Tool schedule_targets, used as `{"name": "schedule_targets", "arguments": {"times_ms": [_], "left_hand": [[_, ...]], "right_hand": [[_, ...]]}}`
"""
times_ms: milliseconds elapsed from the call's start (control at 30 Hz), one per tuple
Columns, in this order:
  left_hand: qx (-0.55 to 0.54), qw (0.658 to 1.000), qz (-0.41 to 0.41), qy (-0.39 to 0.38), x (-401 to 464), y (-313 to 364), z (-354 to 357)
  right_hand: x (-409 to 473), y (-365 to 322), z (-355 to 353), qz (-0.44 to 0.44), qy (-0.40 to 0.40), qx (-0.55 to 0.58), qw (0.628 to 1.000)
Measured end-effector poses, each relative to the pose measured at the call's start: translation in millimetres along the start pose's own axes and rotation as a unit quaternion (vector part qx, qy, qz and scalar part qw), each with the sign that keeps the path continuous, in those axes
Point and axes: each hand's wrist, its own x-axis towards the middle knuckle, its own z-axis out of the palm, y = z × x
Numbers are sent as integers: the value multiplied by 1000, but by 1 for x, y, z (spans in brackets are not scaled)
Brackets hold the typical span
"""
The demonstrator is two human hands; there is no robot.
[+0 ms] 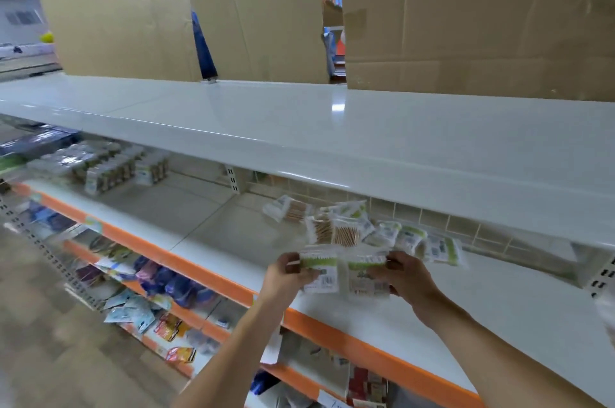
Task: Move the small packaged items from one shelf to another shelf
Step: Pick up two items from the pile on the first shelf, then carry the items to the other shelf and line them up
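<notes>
A small stack of packets [344,274] (clear wrappers, green bands, barcodes facing the camera) is held above the front part of the middle shelf [206,227], gripped at each end. The left hand [289,274] curls its fingers round the left edge; the right hand [404,277] closes on the right edge, so neither hand is free. Just behind, more packets [372,231] lie in a loose heap at the back of the same shelf. The wide top shelf [299,121] above is bare, with cardboard sheets [253,18] standing behind it. The likely trouble: the wrappers look slick, and a stack pinched only at its ends could fan out and drop onto the lower shelves [159,301], among other goods.
</notes>
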Motion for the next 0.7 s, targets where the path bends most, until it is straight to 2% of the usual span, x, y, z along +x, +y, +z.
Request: {"name": "schedule_targets", "arguments": {"times_ms": [300,500,700], "left_hand": [[29,999,-3,42,16,-3,-61],[7,997,-8,78,34,-2,-115],[-25,997,7,75,60,1,-180]], "right_hand": [[24,-23,67,-5,-58,-22,998],[44,-45,127,-27,-71,-17,997],[68,-67,201,-40,-106,6,994]]}}
